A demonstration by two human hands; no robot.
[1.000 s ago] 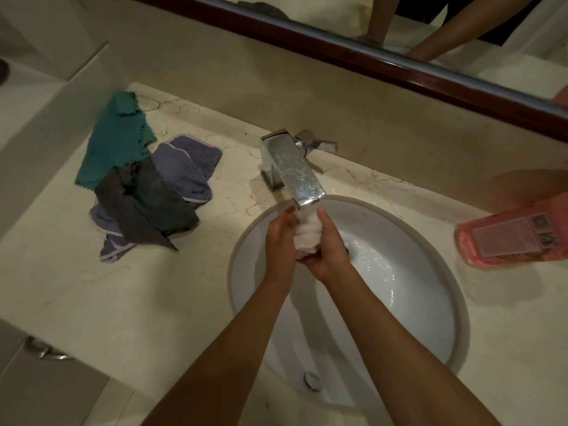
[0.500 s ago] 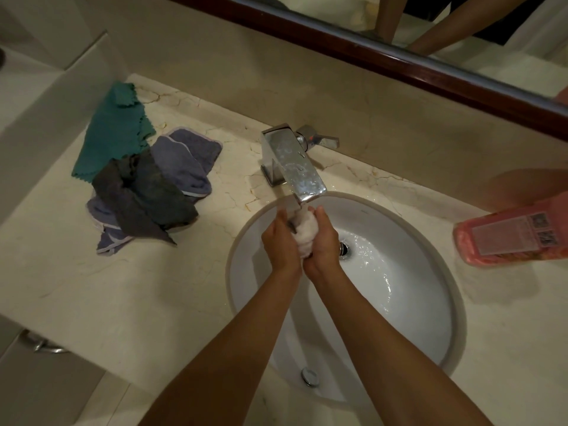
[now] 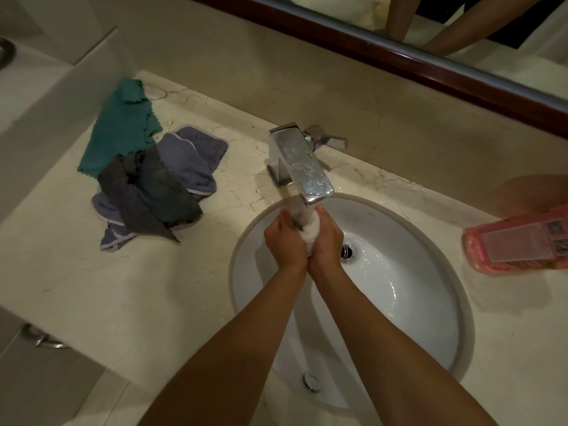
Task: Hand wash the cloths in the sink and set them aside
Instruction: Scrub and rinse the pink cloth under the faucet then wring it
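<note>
The left hand (image 3: 284, 239) and the right hand (image 3: 327, 238) are pressing together around a bunched white cloth (image 3: 309, 230), both closed on it with fingers curled, directly beneath the faucet spout and above the back half of the basin. The marble countertop (image 3: 92, 287) is spreading out on every side, pale and veined, with the oval white sink (image 3: 430, 318) sitting sunk into it; water is running and pooling around the drain (image 3: 347, 252) just right of the right hand, and an overflow fitting (image 3: 310, 381) is showing on the near wall of the bowl between the forearms. Along the back, a dark wood-framed mirror (image 3: 430, 69) is reflecting the person's arms. On the counter well left of the sink, a heap of cloths is lying: a teal cloth (image 3: 123, 130) with a zigzag edge is lying farthest back, a purple-blue towel (image 3: 193, 155) with pale trim is lying crumpled beside it, and a dark grey cloth (image 3: 153, 195) is draping over both. At the right edge, a pink bottle (image 3: 516, 241) with a printed label is lying on its side on the counter, near the sink rim but apart from it. The chrome faucet (image 3: 299, 161) is rising behind the basin, its square spout overhanging and partly hiding the top of the white cloth and the fingertips, with its lever handle (image 3: 330, 139) pointing right. A metal handle (image 3: 43, 341) is showing below the counter's left front edge.
</note>
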